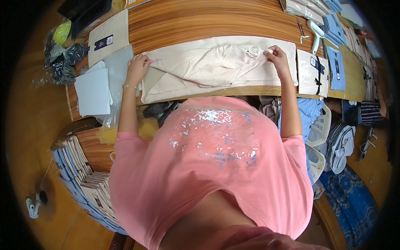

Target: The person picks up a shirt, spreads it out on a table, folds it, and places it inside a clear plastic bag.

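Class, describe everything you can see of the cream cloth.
The cream cloth looks like fabric, long and layered, lying along the near edge of the wood-grained table. Its middle is rumpled, bunched toward the right; its right end lies smoother, and a duller beige area shows at the left. The left hand touches its left end, the right hand its upper right part.

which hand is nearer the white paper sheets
Left. The left hand is just right of the white paper sheets, slightly higher in the picture; the right hand is far to their right, near the cream cloth's right end.
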Tool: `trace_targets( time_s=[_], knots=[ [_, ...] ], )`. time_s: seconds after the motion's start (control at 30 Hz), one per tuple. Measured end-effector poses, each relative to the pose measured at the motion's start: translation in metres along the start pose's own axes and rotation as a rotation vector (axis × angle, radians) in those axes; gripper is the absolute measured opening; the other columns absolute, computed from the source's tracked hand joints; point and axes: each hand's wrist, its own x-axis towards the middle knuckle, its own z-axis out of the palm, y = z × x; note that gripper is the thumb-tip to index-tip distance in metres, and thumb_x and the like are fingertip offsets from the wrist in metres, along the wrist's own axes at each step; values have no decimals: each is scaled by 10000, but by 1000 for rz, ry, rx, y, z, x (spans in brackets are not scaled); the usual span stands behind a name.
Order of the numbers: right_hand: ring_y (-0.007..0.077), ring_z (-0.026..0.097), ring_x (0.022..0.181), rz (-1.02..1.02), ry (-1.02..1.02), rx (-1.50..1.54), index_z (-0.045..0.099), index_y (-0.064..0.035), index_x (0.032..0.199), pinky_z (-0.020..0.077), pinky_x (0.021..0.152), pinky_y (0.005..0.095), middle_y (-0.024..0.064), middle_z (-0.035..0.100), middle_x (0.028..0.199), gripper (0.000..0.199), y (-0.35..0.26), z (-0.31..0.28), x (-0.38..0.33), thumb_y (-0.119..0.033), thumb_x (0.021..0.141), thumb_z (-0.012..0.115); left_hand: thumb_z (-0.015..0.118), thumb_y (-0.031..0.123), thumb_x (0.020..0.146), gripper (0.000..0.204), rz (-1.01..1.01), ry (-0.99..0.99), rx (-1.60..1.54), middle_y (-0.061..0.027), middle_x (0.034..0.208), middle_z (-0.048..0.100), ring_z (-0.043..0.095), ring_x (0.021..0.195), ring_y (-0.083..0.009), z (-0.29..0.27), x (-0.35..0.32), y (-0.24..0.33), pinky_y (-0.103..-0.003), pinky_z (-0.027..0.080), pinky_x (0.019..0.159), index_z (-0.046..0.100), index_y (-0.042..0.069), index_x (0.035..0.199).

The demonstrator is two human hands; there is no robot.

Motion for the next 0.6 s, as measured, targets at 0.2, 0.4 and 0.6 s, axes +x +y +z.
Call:
trace_targets(
  time_s=[0.2,0.4,0.6],
  knots=[
    [101,508,616,-80,152,-314,584,-37,956,441,562,251,21,543,703,249,30,0,24,-128,757,703,599,260,820,233,20,117,99,-106,989,586,486,1009,-286,1,-6,12,-434,328,880,605,54,928],
    [300,564,890,-345,458,-684,631,-37,980,456,791,374,159,601,929,221,48,-59,0,-99,770,599,575,161,824,225,229,428,-117,-139,1034,572,484,1041,-309,3,-7,85,-424,353,926,601,48,1017],
    [325,513,1011,-485,428,-892,577,-28,1056,394,908,392,176,561,1066,282,80,-111,-18,-99,784,591,505,249,880,355,622,141,-213,-111,1352,402,333,1269,-290,62,4,241,-481,234,1050,525,144,1219]
  ],
)
